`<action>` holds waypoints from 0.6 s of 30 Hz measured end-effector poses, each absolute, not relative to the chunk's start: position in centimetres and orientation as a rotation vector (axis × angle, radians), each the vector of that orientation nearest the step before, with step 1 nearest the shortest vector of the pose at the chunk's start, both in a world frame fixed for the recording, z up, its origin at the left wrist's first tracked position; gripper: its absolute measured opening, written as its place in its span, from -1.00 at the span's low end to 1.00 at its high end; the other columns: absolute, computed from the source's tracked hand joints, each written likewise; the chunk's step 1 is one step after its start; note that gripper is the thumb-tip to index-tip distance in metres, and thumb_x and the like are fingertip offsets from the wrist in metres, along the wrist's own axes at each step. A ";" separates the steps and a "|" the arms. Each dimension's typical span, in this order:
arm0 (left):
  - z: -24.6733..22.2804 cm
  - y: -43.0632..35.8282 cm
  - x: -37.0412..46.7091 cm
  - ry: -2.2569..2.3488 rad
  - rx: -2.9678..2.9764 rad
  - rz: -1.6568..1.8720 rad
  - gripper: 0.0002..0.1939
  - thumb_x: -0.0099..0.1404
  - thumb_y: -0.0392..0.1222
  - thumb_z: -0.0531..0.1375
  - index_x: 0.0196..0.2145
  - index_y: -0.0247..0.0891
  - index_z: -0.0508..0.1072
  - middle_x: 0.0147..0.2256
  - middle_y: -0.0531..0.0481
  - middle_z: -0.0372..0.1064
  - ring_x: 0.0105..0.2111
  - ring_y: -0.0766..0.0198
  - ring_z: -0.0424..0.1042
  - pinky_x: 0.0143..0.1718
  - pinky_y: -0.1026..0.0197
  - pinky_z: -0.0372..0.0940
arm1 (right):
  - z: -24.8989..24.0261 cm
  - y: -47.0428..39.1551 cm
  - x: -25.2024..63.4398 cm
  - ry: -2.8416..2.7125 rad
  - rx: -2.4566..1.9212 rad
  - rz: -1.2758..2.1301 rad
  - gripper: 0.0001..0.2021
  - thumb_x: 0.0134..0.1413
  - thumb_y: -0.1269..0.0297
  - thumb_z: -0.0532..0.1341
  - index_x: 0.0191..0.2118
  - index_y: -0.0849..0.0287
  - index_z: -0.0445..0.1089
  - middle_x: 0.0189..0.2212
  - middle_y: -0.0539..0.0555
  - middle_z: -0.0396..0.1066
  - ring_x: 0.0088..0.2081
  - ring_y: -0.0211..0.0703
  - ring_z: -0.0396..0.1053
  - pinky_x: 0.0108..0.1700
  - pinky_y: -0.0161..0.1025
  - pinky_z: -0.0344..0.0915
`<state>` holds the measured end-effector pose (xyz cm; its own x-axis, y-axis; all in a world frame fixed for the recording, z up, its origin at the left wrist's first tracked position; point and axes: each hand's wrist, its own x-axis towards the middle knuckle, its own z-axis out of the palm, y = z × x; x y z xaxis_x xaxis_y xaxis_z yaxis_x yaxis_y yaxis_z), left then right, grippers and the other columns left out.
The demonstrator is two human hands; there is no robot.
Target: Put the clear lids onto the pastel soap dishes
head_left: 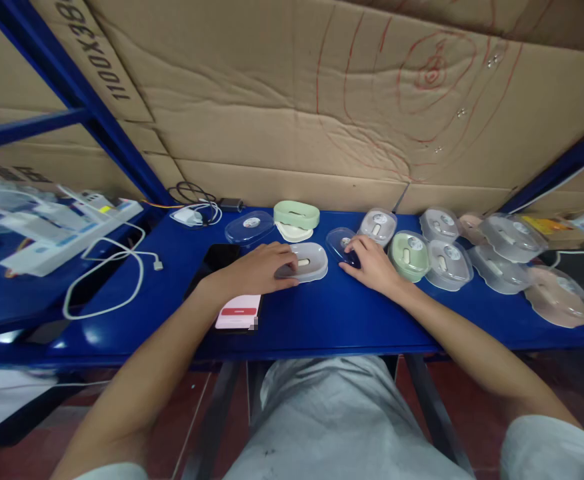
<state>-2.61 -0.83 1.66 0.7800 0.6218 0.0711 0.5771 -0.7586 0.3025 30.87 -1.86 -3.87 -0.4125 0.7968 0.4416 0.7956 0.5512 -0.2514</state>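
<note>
On the blue tabletop, my left hand (267, 267) has its fingers and thumb closed round the left end of a grey oval soap box (315, 261). This box is uncovered, with a pale oblong piece in its middle. To its right, my right hand (372, 264) grips the near right edge of a clear oval lid (339, 239) that bears a round sticker. Behind the grey box stands a green oval soap box (297, 215), over a white tray-like piece (295, 233). Another clear lid (249, 227) lies to the left of those.
Several lidded soap boxes, including a green one (409, 256) and a pink one (562, 297), crowd the right side. A phone (239, 312) lies by my left forearm. A power strip (72, 230) and white cable (139, 280) occupy the left. Cardboard (272, 100) rises behind the table.
</note>
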 end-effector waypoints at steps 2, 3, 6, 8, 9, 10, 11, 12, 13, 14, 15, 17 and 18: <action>1.6 -0.8 -2.7 0.937 2.671 0.231 -0.77 0.42 0.04 0.31 -0.09 -0.13 0.54 -0.03 -0.08 0.51 0.01 -0.01 0.49 0.08 0.03 0.29 | -3.9 -1.8 31.0 -2.243 -1.223 0.040 -0.76 0.30 0.16 0.30 0.01 0.08 0.37 0.09 0.23 0.45 0.17 0.23 0.42 0.21 0.19 0.37; 1.6 -0.8 -2.6 0.943 2.645 0.237 -0.76 0.42 0.03 0.32 -0.05 -0.12 0.54 0.00 -0.08 0.49 0.03 -0.01 0.49 0.09 0.03 0.31 | -3.8 -1.7 31.0 -2.227 -1.189 0.059 -0.76 0.29 0.18 0.29 0.01 0.07 0.36 0.09 0.22 0.46 0.17 0.20 0.43 0.23 0.18 0.36; 1.4 -1.1 -2.2 0.951 2.561 0.306 -0.63 0.39 0.01 0.35 0.09 -0.08 0.47 0.15 -0.08 0.39 0.10 -0.01 0.48 0.12 0.02 0.36 | -3.4 -1.9 31.0 -2.170 -1.107 0.097 -0.71 0.29 0.15 0.28 0.06 0.05 0.32 0.10 0.21 0.46 0.19 0.13 0.43 0.27 0.16 0.36; 1.2 -1.3 -1.8 0.953 2.529 0.394 -0.50 0.34 0.01 0.39 0.17 -0.05 0.40 0.23 -0.10 0.28 0.15 -0.02 0.45 0.16 -0.02 0.40 | -3.1 -2.2 30.8 -2.139 -1.057 0.111 -0.67 0.30 0.12 0.30 0.09 0.04 0.32 0.14 0.22 0.43 0.21 0.13 0.42 0.28 0.16 0.36; 1.0 -1.3 -1.7 0.957 2.524 0.452 -0.44 0.31 0.00 0.42 0.19 -0.04 0.38 0.27 -0.11 0.22 0.21 -0.05 0.41 0.20 -0.06 0.39 | -3.0 -2.4 30.6 -2.135 -1.014 0.123 -0.65 0.29 0.12 0.31 0.11 0.04 0.33 0.16 0.23 0.42 0.22 0.13 0.41 0.29 0.16 0.36; 0.8 -1.3 -1.6 0.968 2.524 0.512 -0.38 0.28 0.00 0.45 0.22 -0.02 0.35 0.31 -0.13 0.15 0.28 -0.08 0.35 0.27 -0.11 0.36 | -2.9 -2.7 30.5 -2.142 -0.959 0.139 -0.63 0.28 0.12 0.33 0.12 0.04 0.33 0.17 0.23 0.41 0.23 0.13 0.41 0.29 0.16 0.36; 0.6 -1.3 -1.5 0.986 2.524 0.566 -0.31 0.25 -0.01 0.48 0.25 -0.01 0.33 0.36 -0.14 0.08 0.35 -0.12 0.27 0.33 -0.16 0.32 | -2.9 -3.0 30.3 -2.161 -0.896 0.157 -0.62 0.28 0.13 0.34 0.14 0.04 0.34 0.19 0.23 0.40 0.23 0.12 0.41 0.29 0.15 0.37; 0.5 -1.2 -1.5 1.003 2.523 0.607 -0.23 0.23 -0.01 0.50 0.30 0.01 0.29 0.40 -0.15 0.01 0.41 -0.16 0.18 0.38 -0.21 0.27 | -2.9 -3.2 30.1 -2.190 -0.834 0.177 -0.60 0.28 0.14 0.35 0.17 0.03 0.35 0.20 0.24 0.40 0.24 0.12 0.41 0.29 0.15 0.37; 0.3 -1.0 -1.6 1.012 2.521 0.629 -0.16 0.22 0.00 0.51 0.34 0.04 0.24 0.42 -0.16 -0.02 0.45 -0.18 0.12 0.42 -0.25 0.22 | -2.9 -3.4 29.9 -2.224 -0.783 0.196 -0.58 0.29 0.15 0.34 0.20 0.03 0.35 0.21 0.24 0.39 0.25 0.11 0.41 0.30 0.14 0.37; 0.1 -0.9 -1.6 1.009 2.518 0.636 -0.10 0.22 0.00 0.52 0.39 0.06 0.19 0.43 -0.17 -0.03 0.47 -0.19 0.09 0.44 -0.28 0.19 | -3.0 -3.5 29.8 -2.259 -0.746 0.211 -0.57 0.30 0.16 0.34 0.22 0.03 0.34 0.22 0.25 0.39 0.26 0.11 0.40 0.31 0.15 0.37; 0.0 -0.7 -1.7 0.992 2.514 0.630 -0.05 0.24 0.00 0.51 0.43 0.08 0.13 0.43 -0.18 -0.01 0.47 -0.18 0.10 0.45 -0.29 0.17 | -3.1 -3.6 29.7 -2.288 -0.722 0.224 -0.56 0.31 0.16 0.33 0.24 0.03 0.34 0.23 0.25 0.39 0.27 0.12 0.40 0.31 0.15 0.37; -0.3 -0.5 -1.8 0.925 2.504 0.619 -0.01 0.27 0.00 0.50 0.47 0.10 0.06 0.41 -0.19 0.07 0.44 -0.15 0.17 0.46 -0.29 0.15 | -3.2 -3.6 29.5 -2.323 -0.693 0.240 -0.54 0.33 0.17 0.31 0.28 0.02 0.34 0.23 0.25 0.41 0.28 0.12 0.39 0.32 0.17 0.38; -0.4 -0.4 -1.8 0.889 2.497 0.618 -0.01 0.28 0.00 0.50 0.48 0.10 0.06 0.39 -0.19 0.09 0.43 -0.14 0.19 0.47 -0.28 0.15 | -3.2 -3.6 29.5 -2.333 -0.681 0.239 -0.54 0.33 0.17 0.31 0.29 0.02 0.35 0.23 0.25 0.43 0.28 0.13 0.40 0.32 0.19 0.37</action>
<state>-1.80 -0.43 -0.40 0.6973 0.6660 0.2651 0.4809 -0.7089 0.5159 29.53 -3.61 -3.20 -0.6282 0.5330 0.5668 0.4071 0.8460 -0.3445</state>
